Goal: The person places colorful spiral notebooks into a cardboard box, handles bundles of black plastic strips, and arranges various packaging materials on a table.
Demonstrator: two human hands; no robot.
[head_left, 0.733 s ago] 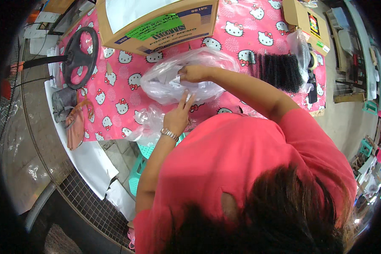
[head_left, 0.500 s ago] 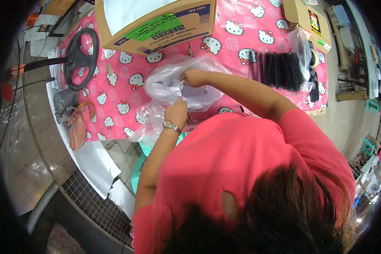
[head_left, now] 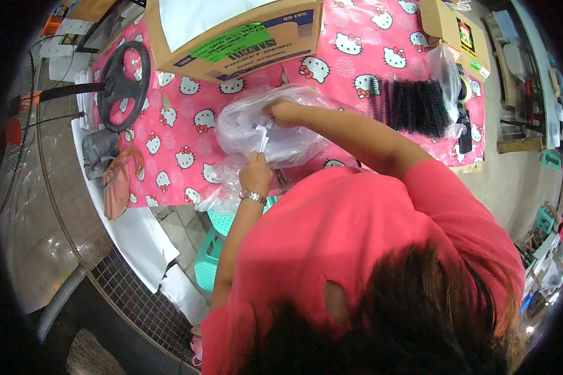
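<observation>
A clear plastic bag (head_left: 233,128) lies bunched on the pink table in front of me, its mouth spread around pale contents. Over the bag's near side, my left hand (head_left: 256,174) is closed on a narrow white strip (head_left: 262,139), whose far end stretches into the bag. My right hand (head_left: 286,113) reaches in from the right with curled fingers at the bag's far inner side. What its fingertips grip is hidden by the hand and the plastic. More loose clear plastic (head_left: 222,195) hangs by my left wrist at the table's near edge.
Beyond the bag stands a large cardboard box (head_left: 244,53). Black spiral binding coils (head_left: 416,106) lie on the right, beside a tape roll (head_left: 465,89) and an open carton (head_left: 453,37). A black steering-wheel-shaped handwheel (head_left: 124,86) stands at the left; a green stool (head_left: 207,262) is below.
My left hand has drawn slightly toward me, and more of the white strip shows between it and the bag. The right hand stays at nearly the same place in the bag.
</observation>
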